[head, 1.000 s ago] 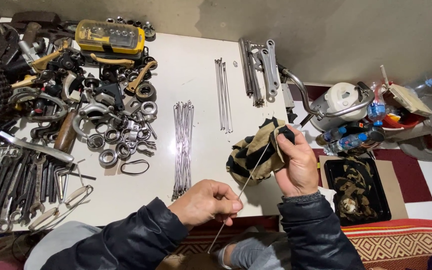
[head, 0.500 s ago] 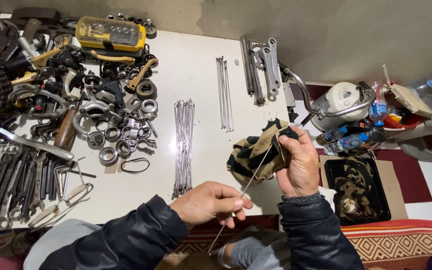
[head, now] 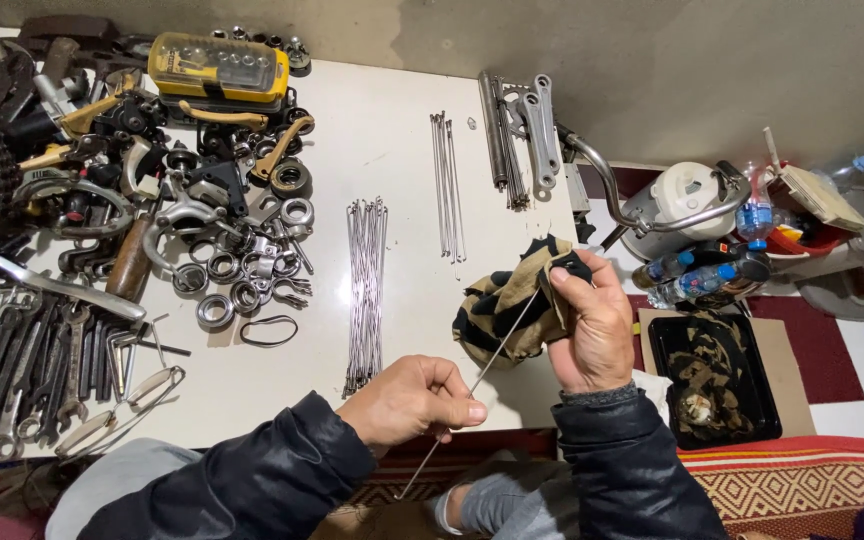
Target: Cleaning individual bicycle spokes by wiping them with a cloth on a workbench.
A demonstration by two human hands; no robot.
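Observation:
My left hand (head: 410,400) pinches a thin metal spoke (head: 500,345) near its lower end, at the front edge of the white table (head: 392,150). The spoke runs up and to the right into a tan and black striped rag (head: 497,310). My right hand (head: 592,325) grips that rag, folded around the spoke's upper part. A large bundle of spokes (head: 366,290) lies left of the rag. A smaller bundle of spokes (head: 447,185) lies further back.
Bearing rings, clamps and bicycle parts (head: 212,240) crowd the table's left half, with wrenches (head: 32,370) at the front left and a yellow socket case (head: 217,68) at the back. Crank arms (head: 527,135) lie at the back right. A black tray (head: 717,380) and bottles (head: 697,275) sit on the floor at the right.
My left hand has slid slightly down and left, drawing the spoke further out of the rag. My right hand stays closed on the rag.

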